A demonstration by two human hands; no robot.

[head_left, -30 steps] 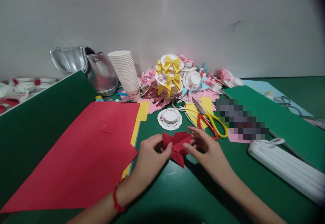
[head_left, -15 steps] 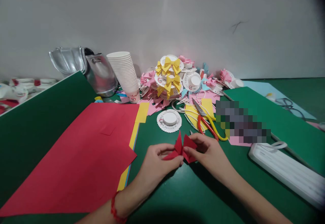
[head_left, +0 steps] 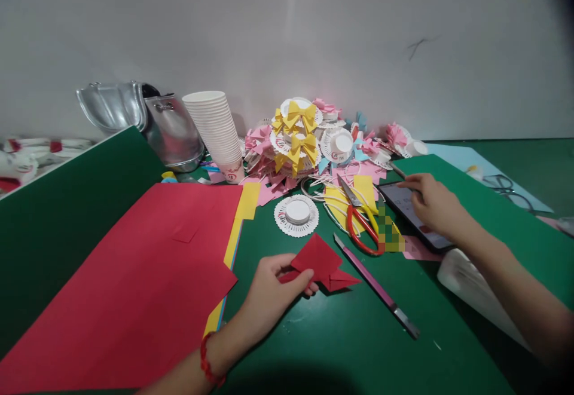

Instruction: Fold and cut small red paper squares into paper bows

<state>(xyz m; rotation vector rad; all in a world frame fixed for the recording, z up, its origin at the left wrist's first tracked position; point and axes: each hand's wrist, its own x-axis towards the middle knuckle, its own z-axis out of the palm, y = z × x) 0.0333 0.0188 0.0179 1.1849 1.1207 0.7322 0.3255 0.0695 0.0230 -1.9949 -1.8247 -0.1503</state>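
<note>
My left hand, with a red braided band at its wrist, pinches a folded red paper bow between thumb and fingers, low over the green table. The bow's folded flaps point up and right. Off to the right, my right hand reaches over a phone, its forefinger stretched onto the lit screen and the other fingers partly curled. Between the hands lies a purple pen-shaped craft knife. Just beyond the bow sits a white fringed paper-cup hat.
Red paper sheets cover the left side. Scissors with red and yellow handles lie beyond the knife. Behind stand stacked paper cups, a pile of decorated cup hats and a silver bag. A white pack lies beneath my right forearm.
My right hand has let go of the red paper bow and moved right to the phone. My left hand still holds the bow, now turned; the craft knife has come into plain view.
</note>
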